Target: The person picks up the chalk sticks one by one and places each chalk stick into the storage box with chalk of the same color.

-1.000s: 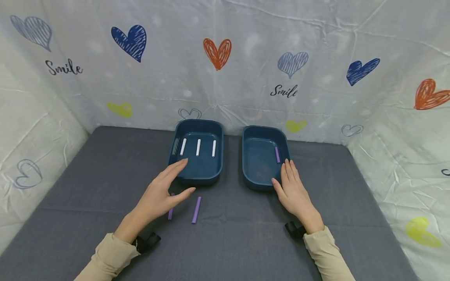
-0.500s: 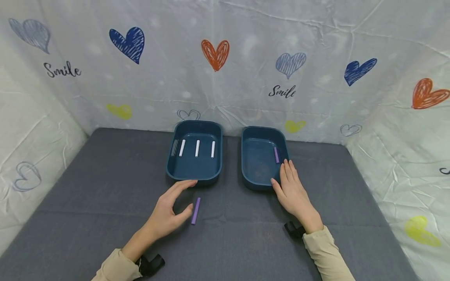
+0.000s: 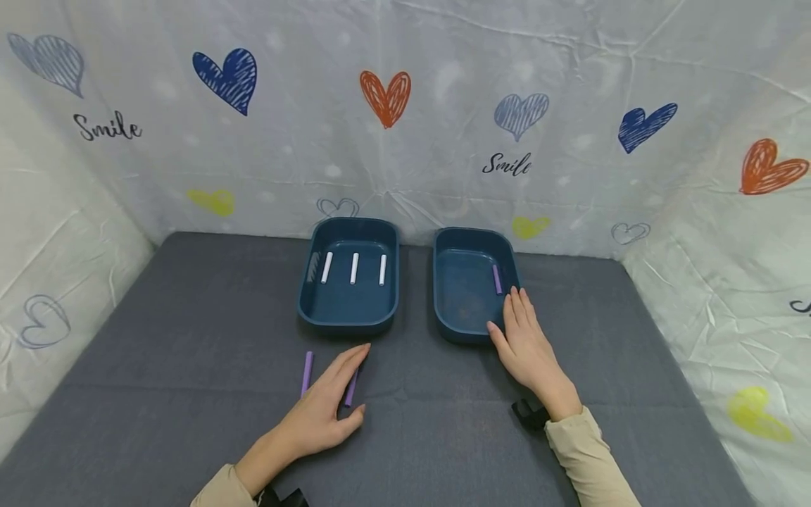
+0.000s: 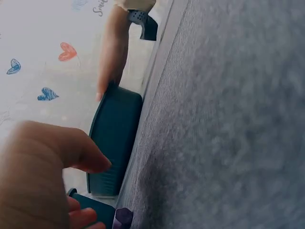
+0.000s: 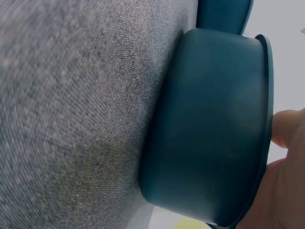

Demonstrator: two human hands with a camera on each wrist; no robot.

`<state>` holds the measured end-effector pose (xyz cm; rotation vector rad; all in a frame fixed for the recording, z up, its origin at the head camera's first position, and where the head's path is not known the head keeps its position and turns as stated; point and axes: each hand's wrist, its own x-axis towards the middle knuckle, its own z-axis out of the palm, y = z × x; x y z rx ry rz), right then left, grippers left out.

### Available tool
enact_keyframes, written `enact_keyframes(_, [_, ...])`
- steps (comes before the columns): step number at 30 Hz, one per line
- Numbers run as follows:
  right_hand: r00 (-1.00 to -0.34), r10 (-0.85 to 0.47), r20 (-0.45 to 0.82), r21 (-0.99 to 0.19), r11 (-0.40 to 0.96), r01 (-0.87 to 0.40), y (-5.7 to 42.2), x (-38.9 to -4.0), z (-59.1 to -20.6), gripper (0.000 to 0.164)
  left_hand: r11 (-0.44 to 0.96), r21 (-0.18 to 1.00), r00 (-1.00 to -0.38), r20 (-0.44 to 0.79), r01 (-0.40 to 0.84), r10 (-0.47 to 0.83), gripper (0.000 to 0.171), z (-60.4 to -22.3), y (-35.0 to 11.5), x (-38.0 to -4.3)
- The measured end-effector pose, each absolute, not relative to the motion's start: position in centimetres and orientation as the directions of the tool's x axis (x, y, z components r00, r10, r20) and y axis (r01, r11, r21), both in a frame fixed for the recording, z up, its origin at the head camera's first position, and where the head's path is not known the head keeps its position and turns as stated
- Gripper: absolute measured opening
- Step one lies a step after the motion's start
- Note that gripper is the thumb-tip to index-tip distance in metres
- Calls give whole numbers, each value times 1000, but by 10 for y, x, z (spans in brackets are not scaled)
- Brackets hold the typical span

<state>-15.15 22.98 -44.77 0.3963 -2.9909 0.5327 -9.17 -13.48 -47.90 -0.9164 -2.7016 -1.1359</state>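
My left hand (image 3: 323,419) hovers over two purple chalk-like sticks on the grey cloth, its fingers extended and thumb held apart. One purple stick (image 3: 307,370) shows beyond the back of the hand; the other purple stick (image 3: 351,391) is partly covered by the fingers. In the left wrist view a faceted purple stick end (image 4: 123,217) shows near the fingers, with nothing visibly pinched. My right hand (image 3: 532,352) rests with straight fingers on the near right rim of the right blue tray (image 3: 469,328). Inside that tray lies a purple stick (image 3: 497,279).
The left blue tray (image 3: 348,315) stands beside the right one, with three white sticks (image 3: 354,269) in a row inside it. A white cloth backdrop (image 3: 443,190) printed with hearts rises behind both trays. Grey cloth (image 3: 431,436) covers the table.
My left hand has come back from near the left tray toward me and rightward, over the right-hand loose purple stick. The left-hand stick shows again. My right hand stays on the tray.
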Motion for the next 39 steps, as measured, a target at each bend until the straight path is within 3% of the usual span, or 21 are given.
enact_keyframes(16, [-968,-229,101,-337,908,-250,232,-151,-448,72,657,545,-843,212,522,494,91,-486,-135,-91])
enact_keyframes(31, [-969,-225,99,-335,909,-246,232,-152,-447,72,646,505,-815,268,572,513,80,-482,-134,-91])
enact_keyframes(39, [-966,-237,107,-340,904,-260,229,-151,-446,72,663,542,-824,107,517,556,84,-471,-138,-88])
